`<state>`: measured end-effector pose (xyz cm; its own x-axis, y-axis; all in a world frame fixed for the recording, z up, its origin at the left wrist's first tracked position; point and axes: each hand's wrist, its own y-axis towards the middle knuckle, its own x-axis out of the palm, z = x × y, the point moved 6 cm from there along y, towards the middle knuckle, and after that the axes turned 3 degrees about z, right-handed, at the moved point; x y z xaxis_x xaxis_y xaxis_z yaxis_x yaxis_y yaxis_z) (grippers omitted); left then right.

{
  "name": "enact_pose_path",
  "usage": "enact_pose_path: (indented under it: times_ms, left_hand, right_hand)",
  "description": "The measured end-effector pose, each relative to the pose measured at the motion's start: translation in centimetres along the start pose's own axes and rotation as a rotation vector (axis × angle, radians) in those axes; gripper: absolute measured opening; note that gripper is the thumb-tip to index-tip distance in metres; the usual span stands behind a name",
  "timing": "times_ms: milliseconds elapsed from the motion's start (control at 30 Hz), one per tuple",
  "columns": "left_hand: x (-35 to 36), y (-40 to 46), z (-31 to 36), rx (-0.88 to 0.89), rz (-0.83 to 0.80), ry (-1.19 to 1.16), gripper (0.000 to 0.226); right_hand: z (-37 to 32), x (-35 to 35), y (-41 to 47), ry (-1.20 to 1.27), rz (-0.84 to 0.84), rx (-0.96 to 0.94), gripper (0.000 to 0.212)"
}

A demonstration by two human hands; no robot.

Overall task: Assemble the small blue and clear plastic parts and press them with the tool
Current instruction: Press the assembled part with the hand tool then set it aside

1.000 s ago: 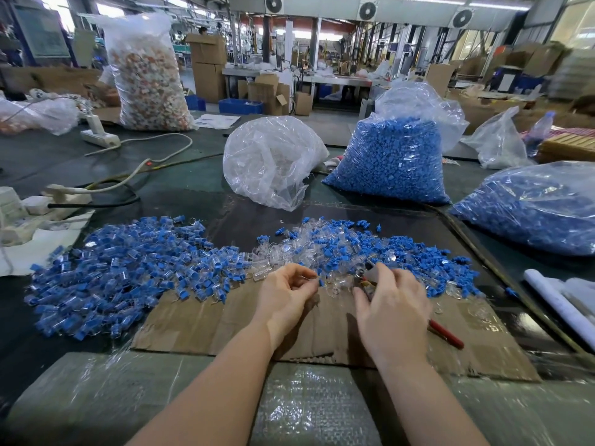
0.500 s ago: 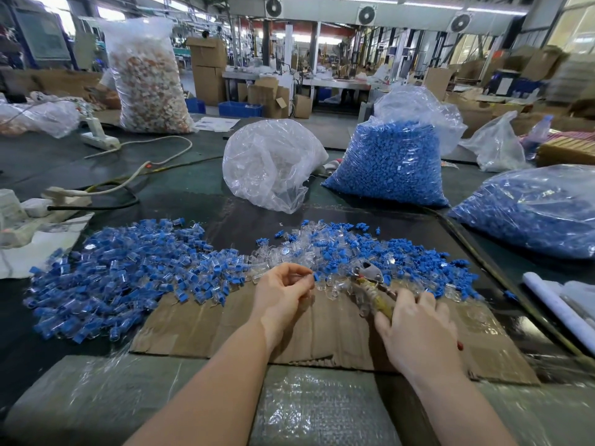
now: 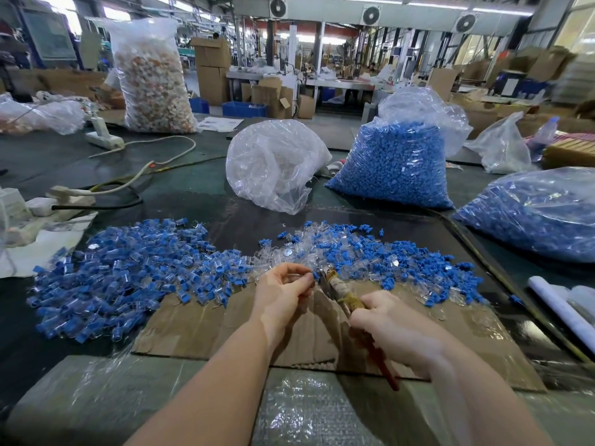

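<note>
Two hands over the cardboard sheet (image 3: 199, 329) at the bench's near edge — left hand (image 3: 283, 294) pinches a small clear part (image 3: 297, 278), mostly hidden by its fingers; right hand (image 3: 396, 326) grips the tool (image 3: 341, 291), head blurred against the loose parts (image 3: 402, 262) — red handle end (image 3: 386, 375) protruding below.

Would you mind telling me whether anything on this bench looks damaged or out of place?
Only the tool stands out: its handles differ, one wrapped in worn yellowish tape, the other bare red. The loose parts look like a working heap, not a spill.
</note>
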<state>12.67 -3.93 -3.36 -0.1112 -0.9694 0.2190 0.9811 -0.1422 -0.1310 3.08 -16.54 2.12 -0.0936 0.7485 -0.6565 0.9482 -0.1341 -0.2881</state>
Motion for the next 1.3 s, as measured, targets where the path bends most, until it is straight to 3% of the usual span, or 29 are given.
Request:
enact_pose_path:
  times_ms: [633, 1067, 1167, 1300]
  left_hand:
    - [-0.3, 0.7, -0.7, -0.039, 0.056, -0.016, 0.011]
    - [-0.4, 0.4, -0.6, -0.022, 0.054, 0.010, 0.011]
    - [-0.3, 0.3, -0.5, -0.012, 0.055, 0.041, 0.010]
    - [-0.2, 0.2, -0.3, -0.005, 0.066, 0.055, 0.008]
  right_hand:
    - [-1.1, 0.2, -0.1, -0.074, -0.087, -0.043, 0.008]
    - [-0.9, 0.9, 0.7, -0.234, 0.031, -0.090, 0.023]
    - [-0.4, 1.1, 0.7, -0.166, 0.054, -0.069, 0.018]
    - [0.1, 1.3, 0.0, 0.230, 0.087, -0.023, 0.008]
